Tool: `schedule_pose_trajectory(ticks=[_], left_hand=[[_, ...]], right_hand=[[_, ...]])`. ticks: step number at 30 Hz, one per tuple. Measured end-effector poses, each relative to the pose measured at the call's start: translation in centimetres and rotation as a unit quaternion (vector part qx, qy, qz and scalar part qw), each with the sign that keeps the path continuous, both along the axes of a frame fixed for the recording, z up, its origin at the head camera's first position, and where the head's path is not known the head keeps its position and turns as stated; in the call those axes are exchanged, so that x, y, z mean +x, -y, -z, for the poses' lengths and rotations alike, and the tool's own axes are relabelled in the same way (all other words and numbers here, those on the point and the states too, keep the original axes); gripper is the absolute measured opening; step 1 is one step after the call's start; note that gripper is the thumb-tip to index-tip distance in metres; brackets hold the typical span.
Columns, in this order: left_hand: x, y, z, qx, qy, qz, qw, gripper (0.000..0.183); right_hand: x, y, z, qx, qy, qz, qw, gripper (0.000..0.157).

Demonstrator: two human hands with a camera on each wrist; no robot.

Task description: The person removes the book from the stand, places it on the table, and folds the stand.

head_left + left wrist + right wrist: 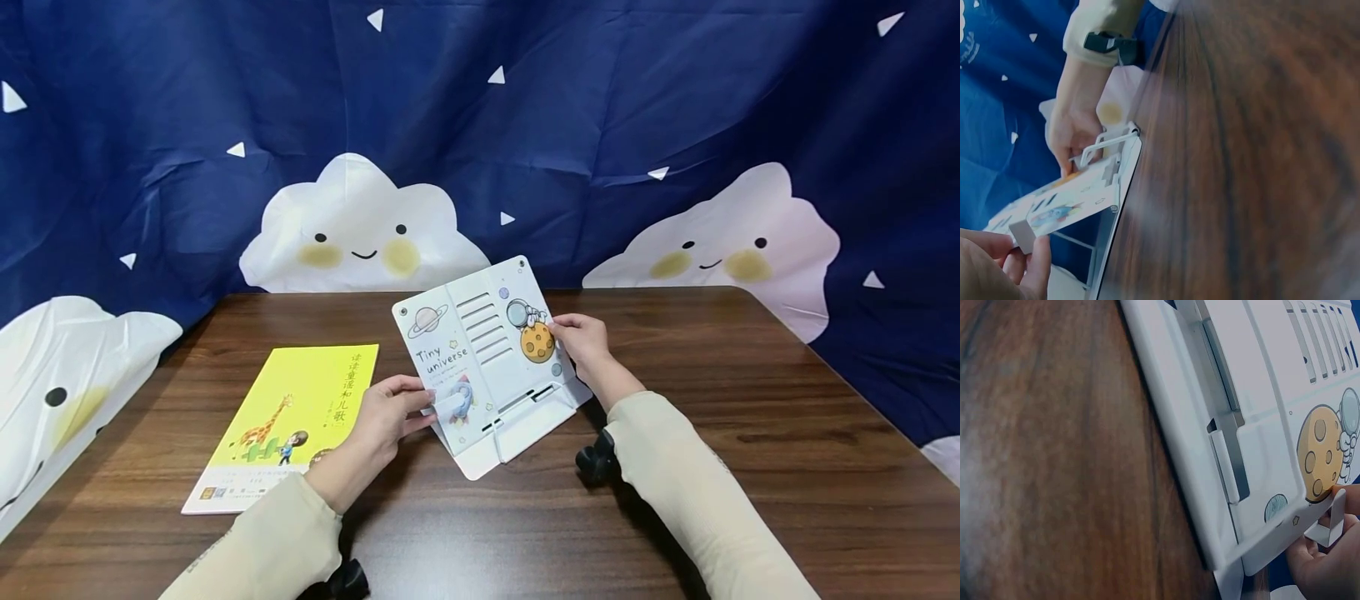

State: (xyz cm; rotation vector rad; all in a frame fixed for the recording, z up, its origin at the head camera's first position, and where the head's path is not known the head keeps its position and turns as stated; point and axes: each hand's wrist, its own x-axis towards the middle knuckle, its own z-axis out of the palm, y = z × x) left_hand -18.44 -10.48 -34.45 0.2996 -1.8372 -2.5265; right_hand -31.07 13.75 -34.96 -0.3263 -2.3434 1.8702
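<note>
A white metal book stand (491,358) printed with planets, an astronaut and "Tiny universe" is propped at a slant above the table. My left hand (386,412) grips its left edge; in the left wrist view, thumb and fingers pinch a small white flap (1023,236) there. On the opposite edge, beside the orange moon print, my right hand (583,340) pinches a similar white tab (1329,526), seen in the right wrist view. The stand's base plate (1124,187) lies on the tabletop, and wire supports show behind the panel. A ledge (536,423) juts forward at the panel's bottom.
A yellow book (300,400) with a giraffe on its cover lies left of the stand, partly behind my left forearm. The brown wooden table (750,467) ends at a dark blue curtain (555,108) with cloud faces.
</note>
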Motion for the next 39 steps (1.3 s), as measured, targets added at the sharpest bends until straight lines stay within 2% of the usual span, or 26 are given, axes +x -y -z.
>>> schedule_pose_trajectory(ticks=[6, 9, 14, 18, 21, 25, 28, 31, 36, 38, 39], left_hand=[[0.7, -0.4, 0.1, 0.01, -0.006, 0.009, 0.9999, 0.011], [1.0, -0.5, 0.1, 0.015, -0.008, 0.01, 0.9998, 0.01], [1.6, -0.8, 0.1, 0.023, -0.009, 0.013, 0.9996, 0.011], [2.1, -1.0, 0.1, 0.026, -0.008, 0.018, 0.9995, 0.01], [2.5, -1.2, 0.1, 0.027, -0.006, 0.02, 0.9994, 0.01], [3.0, -1.6, 0.3, 0.022, -0.004, 0.024, 0.9994, 0.01], [3.0, -1.8, 0.6, 0.016, -0.006, 0.03, 0.9994, 0.011], [3.1, -2.0, 0.8, 0.013, -0.002, 0.033, 0.9994, 0.012], [3.6, -2.5, 0.3, 0.012, 0.006, 0.022, 0.9997, 0.011], [3.7, -2.6, 0.3, 0.009, 0.005, 0.026, 0.9996, 0.012], [3.8, -2.6, 0.3, 0.009, 0.005, 0.027, 0.9996, 0.012]], right_hand=[[-3.3, -0.7, 3.3, 0.019, -0.014, 0.016, 1.0, 0.018], [-4.4, -0.8, 4.4, 0.025, -0.021, 0.025, 0.999, 0.015], [-4.7, -0.7, 4.7, 0.037, -0.026, 0.023, 0.999, 0.014], [-4.3, -0.5, 4.1, 0.053, -0.023, 0.013, 0.998, 0.016], [-3.6, -0.4, 3.1, 0.041, -0.015, -0.009, 0.999, 0.017], [-4.2, -0.5, 3.5, 0.048, -0.017, -0.02, 0.998, 0.018], [-5.1, -0.5, 4.5, 0.066, -0.028, -0.016, 0.997, 0.016], [-4.5, -0.2, 3.8, 0.061, -0.026, -0.03, 0.997, 0.017], [-1.1, 0.9, -0.3, 0.042, 0.017, -0.048, 0.998, 0.021], [-0.2, 1.2, -1.2, 0.034, 0.028, -0.048, 0.998, 0.02], [-0.3, 1.2, -1.2, 0.035, 0.026, -0.049, 0.998, 0.019]])
